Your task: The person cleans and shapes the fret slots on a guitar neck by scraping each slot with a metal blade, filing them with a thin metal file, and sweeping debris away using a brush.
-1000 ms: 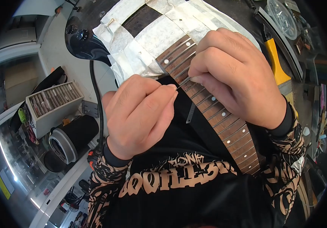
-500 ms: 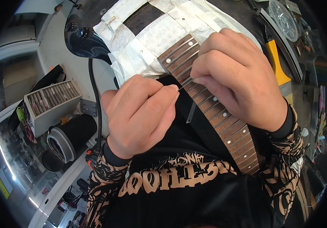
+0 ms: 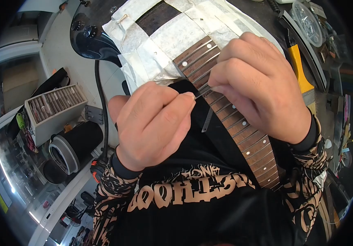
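Observation:
A guitar fretboard (image 3: 248, 139) with metal frets and white dots runs diagonally from the taped body down towards my lap. White masking tape (image 3: 168, 43) covers much of the dark guitar body (image 3: 90, 43). My left hand (image 3: 154, 123) is pinched beside the fretboard's left edge, on one end of a thin metal piece (image 3: 201, 94). Over the fretboard, my right hand (image 3: 262, 86) has thumb and forefinger closed at the other end of that thin piece, which lies across the wood. A small grey blade (image 3: 207, 121) rests on the black cloth below.
At the left stand a box of sleeves (image 3: 55, 107) and a black cylindrical container (image 3: 76, 143), with a black cable (image 3: 101, 94) nearer. On the right are a yellow-handled brush (image 3: 300, 71), a long metal bar (image 3: 305, 49) and a clear round container (image 3: 307, 24).
The fretboard and both hands appear slightly further right in the view. Both hands keep their pinch on the thin metal piece.

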{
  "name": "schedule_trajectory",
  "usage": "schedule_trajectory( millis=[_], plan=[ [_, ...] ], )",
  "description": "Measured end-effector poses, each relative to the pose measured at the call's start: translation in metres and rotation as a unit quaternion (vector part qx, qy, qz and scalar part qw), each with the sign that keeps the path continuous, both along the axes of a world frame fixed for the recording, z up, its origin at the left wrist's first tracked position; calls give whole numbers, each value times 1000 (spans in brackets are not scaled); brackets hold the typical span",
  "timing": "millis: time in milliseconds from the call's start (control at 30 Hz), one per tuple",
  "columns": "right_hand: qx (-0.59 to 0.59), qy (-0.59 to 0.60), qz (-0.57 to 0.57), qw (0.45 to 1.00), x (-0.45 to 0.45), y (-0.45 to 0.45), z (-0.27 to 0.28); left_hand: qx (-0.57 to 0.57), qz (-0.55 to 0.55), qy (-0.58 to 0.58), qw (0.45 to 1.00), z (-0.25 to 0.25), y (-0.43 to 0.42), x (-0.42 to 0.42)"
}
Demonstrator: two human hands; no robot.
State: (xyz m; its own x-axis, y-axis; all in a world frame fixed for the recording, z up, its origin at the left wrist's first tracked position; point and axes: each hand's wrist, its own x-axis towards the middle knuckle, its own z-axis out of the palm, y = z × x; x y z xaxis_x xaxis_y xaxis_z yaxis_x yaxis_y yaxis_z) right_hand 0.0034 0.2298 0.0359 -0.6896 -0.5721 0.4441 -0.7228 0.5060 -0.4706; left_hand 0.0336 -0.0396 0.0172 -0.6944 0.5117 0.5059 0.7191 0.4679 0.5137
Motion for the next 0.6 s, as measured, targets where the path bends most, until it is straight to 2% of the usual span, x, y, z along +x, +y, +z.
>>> schedule_trajectory(
  millis=[600],
  plan=[
    [45, 3, -10, 999, 9, -1, 6, 27, -30, -6, 999, -6, -3, 2]
  ],
)
